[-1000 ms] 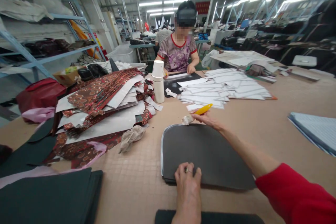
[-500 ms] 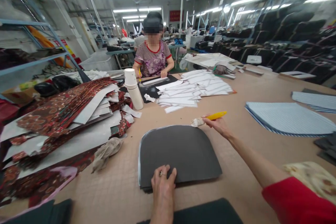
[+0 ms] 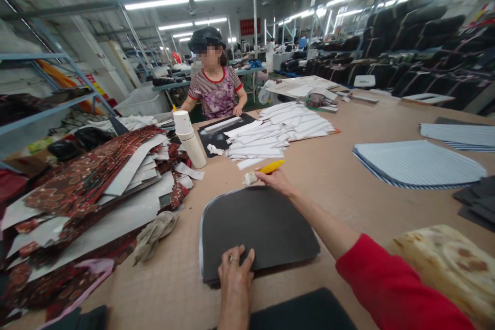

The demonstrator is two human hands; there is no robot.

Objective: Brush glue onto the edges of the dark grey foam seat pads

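A stack of dark grey panels (image 3: 259, 227) with a rounded top lies in front of me, with a whitish coating along its left and upper left edge. My left hand (image 3: 235, 273), a ring on one finger, rests on the near edge of the top panel with its fingers apart. Beyond the far edge, my right hand (image 3: 276, 180) grips a brush with a yellow handle (image 3: 271, 166). Its pale, caked bristles point left, close to the stack's upper edge; whether they touch it I cannot tell. Another dark panel (image 3: 305, 312) lies nearest me.
Red patterned pieces (image 3: 88, 175) are heaped at left beside a crumpled cloth (image 3: 157, 234). A white bottle (image 3: 191, 147) stands near white strips (image 3: 278, 131). Across the table (image 3: 328, 180) sits a co-worker (image 3: 218, 93). Blue-striped panels (image 3: 417, 162) lie at right, a stained yellowish bundle (image 3: 448, 263) nearer.
My right hand has moved the brush leftward along the stack's far edge. My left hand stays on the panel. The view has shifted slightly, and the co-worker's head has turned.
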